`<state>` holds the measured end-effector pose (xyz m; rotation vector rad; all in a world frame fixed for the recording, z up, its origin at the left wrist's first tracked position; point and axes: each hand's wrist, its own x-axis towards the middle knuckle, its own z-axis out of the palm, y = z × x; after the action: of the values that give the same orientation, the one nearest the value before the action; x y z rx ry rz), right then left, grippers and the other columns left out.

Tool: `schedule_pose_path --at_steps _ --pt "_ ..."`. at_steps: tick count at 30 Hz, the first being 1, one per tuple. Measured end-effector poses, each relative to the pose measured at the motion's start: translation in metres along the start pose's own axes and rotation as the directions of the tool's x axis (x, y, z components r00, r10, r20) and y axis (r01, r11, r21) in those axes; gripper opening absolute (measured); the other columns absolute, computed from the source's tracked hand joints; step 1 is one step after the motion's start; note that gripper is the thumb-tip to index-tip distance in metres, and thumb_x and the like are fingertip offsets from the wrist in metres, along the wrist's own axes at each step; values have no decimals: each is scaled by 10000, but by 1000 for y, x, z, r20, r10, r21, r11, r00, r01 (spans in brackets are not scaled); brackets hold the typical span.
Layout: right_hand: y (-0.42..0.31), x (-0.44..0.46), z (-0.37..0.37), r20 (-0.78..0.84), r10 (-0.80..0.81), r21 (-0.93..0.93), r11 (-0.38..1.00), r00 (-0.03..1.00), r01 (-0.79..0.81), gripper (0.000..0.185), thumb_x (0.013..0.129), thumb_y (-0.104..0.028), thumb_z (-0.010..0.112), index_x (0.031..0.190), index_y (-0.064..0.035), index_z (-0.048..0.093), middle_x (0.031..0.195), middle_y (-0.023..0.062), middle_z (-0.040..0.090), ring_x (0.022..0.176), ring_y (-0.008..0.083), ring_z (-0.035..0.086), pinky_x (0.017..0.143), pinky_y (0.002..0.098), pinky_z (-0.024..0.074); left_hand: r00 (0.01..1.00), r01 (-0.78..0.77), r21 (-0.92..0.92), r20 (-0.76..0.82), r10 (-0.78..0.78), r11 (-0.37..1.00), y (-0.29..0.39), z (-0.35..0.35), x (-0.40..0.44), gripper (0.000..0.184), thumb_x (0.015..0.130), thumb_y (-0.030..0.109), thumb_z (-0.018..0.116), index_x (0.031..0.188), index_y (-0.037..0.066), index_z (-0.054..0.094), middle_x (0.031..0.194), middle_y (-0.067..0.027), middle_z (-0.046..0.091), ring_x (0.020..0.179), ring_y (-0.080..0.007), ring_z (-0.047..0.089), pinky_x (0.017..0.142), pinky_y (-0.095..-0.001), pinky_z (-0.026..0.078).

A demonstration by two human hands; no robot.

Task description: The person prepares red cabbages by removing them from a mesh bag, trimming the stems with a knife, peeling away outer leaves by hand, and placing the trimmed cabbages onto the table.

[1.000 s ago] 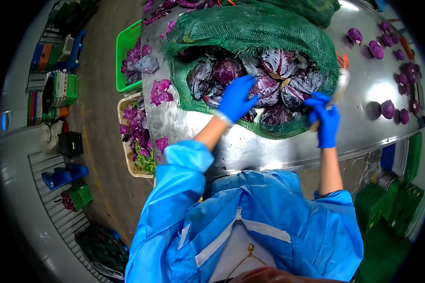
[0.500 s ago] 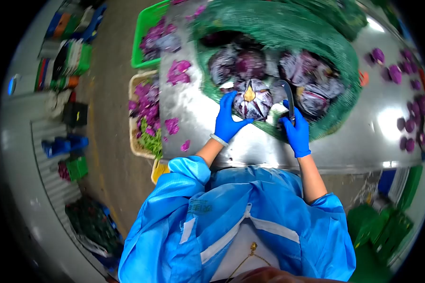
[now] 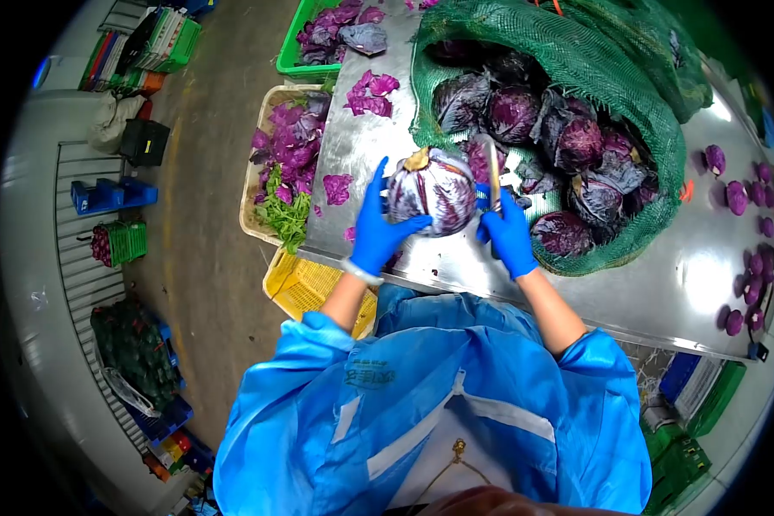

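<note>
A red cabbage (image 3: 445,196) with a pale cut stem end turned to the upper left is at the near side of the metal table. My left hand (image 3: 377,232), in a blue glove, grips it from the left, thumb along its near side and fingers behind. In my gloved right hand (image 3: 509,236) is a knife (image 3: 491,168), its blade pointing away from me beside the cabbage's right side. Just beyond and to the right, a green mesh sack (image 3: 568,52) lies with its mouth spread around several more red cabbages (image 3: 513,114).
Loose purple leaves (image 3: 371,94) lie on the metal table (image 3: 421,271). Leaf-filled cream (image 3: 248,185) and green (image 3: 289,57) crates stand along its left edge, with a yellow crate (image 3: 305,284) below. Small purple vegetables (image 3: 736,198) sit at the right.
The cabbage has moved left in my left hand, and its stem end now faces upper left. My right hand has moved left with the knife. The whole view has shifted slightly.
</note>
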<state>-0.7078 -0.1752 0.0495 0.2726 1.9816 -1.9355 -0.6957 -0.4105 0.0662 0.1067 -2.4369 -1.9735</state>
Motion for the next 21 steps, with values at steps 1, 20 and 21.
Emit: schedule_pose_path --at_steps 1,20,21 --pt "17 -4 8 81 45 125 991 996 -55 337 862 -49 559 1187 13 623 737 82 646 551 153 622 509 289 500 999 42 52 -28 -41 998 19 -11 0 1085 638 261 929 1509 65 314 1284 -171 542 1155 -272 572 988 -398 474" --pt "53 -25 44 261 -286 -580 717 922 387 305 921 -140 562 1214 -62 529 1032 209 620 732 391 647 635 488 522 995 50 746 17 -95 664 -41 -4 0 1087 605 466 882 1446 2 373 1394 -278 449 1244 -438 484 1064 -476 402" --pt "55 -21 47 265 -279 -614 689 923 384 301 924 -151 555 1211 -61 528 1006 216 630 706 398 646 624 496 520 994 62 748 17 -112 661 -39 -4 2 1083 605 469 881 1443 3 377 1390 -277 453 1237 -438 488 1061 -476 405"
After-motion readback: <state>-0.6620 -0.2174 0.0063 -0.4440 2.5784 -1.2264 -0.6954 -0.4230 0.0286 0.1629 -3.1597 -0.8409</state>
